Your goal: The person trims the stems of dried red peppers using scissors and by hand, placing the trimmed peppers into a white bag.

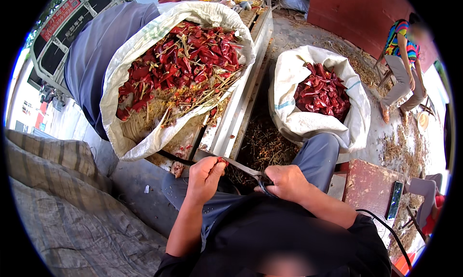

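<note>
My left hand (204, 177) pinches a red dried chilli (222, 161), most of it hidden behind the fingers. Scissors (247, 169) are gripped in my right hand (289, 182), their blades pointing left and reaching to the chilli. Beyond my left hand, a large white woven sack (144, 150) lies open towards me on a low table, with dried red chillies (188, 56) and loose stalks (197, 99) inside. To the right, a smaller white woven sack (314, 123) with its rim rolled down stands upright, holding more red chillies (322, 92).
Cut stalks (267, 143) litter the dark space between my knees. A worn red stool (372, 183) with a phone (394, 200) on it is at my right. A seated person (401, 60) is at the far right. Striped cloth (65, 204) spreads on the left, near a parked vehicle (68, 31).
</note>
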Motion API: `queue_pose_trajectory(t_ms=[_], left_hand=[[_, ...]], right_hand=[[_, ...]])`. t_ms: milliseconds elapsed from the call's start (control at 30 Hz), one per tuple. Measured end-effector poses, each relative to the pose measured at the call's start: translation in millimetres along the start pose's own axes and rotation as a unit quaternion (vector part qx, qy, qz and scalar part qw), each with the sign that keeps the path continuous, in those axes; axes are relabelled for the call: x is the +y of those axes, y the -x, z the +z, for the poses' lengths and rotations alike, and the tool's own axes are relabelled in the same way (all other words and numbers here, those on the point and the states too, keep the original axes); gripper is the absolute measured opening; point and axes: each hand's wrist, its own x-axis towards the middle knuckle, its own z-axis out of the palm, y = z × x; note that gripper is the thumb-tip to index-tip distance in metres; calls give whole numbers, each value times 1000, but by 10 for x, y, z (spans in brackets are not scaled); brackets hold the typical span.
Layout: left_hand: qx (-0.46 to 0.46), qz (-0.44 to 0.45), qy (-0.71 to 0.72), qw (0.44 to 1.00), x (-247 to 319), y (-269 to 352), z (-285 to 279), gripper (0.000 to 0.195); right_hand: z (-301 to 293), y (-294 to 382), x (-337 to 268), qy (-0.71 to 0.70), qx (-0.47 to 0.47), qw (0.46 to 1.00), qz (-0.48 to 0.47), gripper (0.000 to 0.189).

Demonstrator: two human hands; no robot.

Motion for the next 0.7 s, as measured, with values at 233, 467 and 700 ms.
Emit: queue_pose_trajectory(t_ms=[233, 467, 700], left_hand=[[20, -66, 79, 994, -7, 63, -75, 17], [89, -113, 131, 981, -76, 286, -273, 11], [171, -83, 173, 966, -157, 448, -365, 14]], right_hand=[[-41, -470, -18, -8, -12, 1000, -19, 37], [-65, -1387, -357, 107, -104, 988, -38, 36], [198, -2069, -611, 78, 32, 990, -110, 36]])
